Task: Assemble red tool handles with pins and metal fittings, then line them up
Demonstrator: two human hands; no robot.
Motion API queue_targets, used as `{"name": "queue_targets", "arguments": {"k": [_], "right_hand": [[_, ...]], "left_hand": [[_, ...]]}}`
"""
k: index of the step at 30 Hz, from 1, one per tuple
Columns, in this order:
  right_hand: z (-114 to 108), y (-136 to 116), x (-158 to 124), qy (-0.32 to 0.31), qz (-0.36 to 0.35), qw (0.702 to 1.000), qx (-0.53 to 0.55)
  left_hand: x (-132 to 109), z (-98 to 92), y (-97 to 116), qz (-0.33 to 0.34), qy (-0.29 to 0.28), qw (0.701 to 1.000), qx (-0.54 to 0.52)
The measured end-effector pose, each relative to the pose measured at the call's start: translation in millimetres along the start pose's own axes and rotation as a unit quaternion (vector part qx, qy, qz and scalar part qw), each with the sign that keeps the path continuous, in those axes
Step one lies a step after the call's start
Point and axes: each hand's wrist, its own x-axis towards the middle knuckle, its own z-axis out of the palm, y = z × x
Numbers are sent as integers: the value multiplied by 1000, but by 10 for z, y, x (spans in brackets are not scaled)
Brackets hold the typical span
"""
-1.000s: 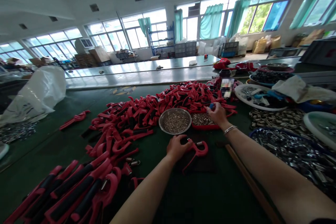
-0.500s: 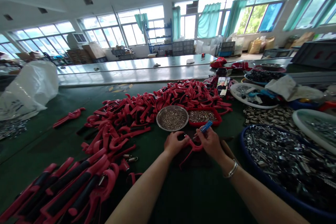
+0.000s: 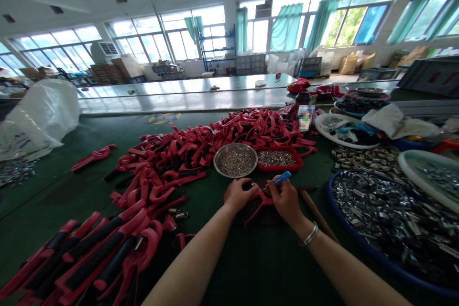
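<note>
My left hand (image 3: 238, 196) is closed on a red curved handle piece (image 3: 263, 199), thumb and fingers gripping its left end at the table. A small shiny bit shows by the fingertips. In my right hand (image 3: 287, 201) is a blue-handled screwdriver (image 3: 282, 178), tilted, its thin tip pointing down and left at the red piece. The contact point is too small to make out. Just beyond the hands stand a round metal bowl (image 3: 235, 160) of small metal parts and a red tray (image 3: 280, 168) holding pins or rivets.
A large heap of red handles (image 3: 201, 146) spreads behind and left, with black-gripped assembled ones (image 3: 96, 244) nearer. Loose springs (image 3: 179, 213) lie beside them. At right is a blue basin (image 3: 333, 229) of metal parts. A wooden stick (image 3: 317, 213) lies by my right wrist.
My right hand has shifted slightly down, and the screwdriver handle leans lower to the right. The left hand and the red piece stay almost where they were.
</note>
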Motion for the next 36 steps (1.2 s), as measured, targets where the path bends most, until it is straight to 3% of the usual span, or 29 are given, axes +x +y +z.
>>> {"name": "queue_targets", "arguments": {"k": [2, 5, 8, 10, 17, 21, 25, 30, 34, 36], "right_hand": [[17, -18, 13, -1, 45, 999, 23], [46, -60, 70, -61, 130, 986, 88], [70, -98, 98, -131, 152, 973, 111], [60, -101, 89, -136, 152, 972, 118], [-239, 15, 268, 9, 85, 995, 58], [-350, 41, 666, 67, 56, 995, -45], [-359, 90, 1147, 121, 52, 974, -184], [-412, 179, 1449, 48, 66, 950, -301], [-301, 57, 1291, -27, 8, 931, -363], [-116, -79, 1165, -101, -53, 921, -371]], "left_hand": [[7, 10, -10, 8, 4, 1000, -2], [31, 26, -29, 7, 2, 1000, -3], [51, 33, -38, 7, -3, 1000, -8], [52, 31, -37, 9, 0, 1000, -10], [28, 16, -27, 4, 2, 1000, -16], [25, -5, -3, 1, -9, 1000, -19], [-28, -36, 61, -13, -5, 1000, 4], [-117, -132, 134, 33, 50, 996, 60], [75, -324, 181, 50, 85, 982, 161], [270, -426, 203, 29, 58, 973, 223]]}}
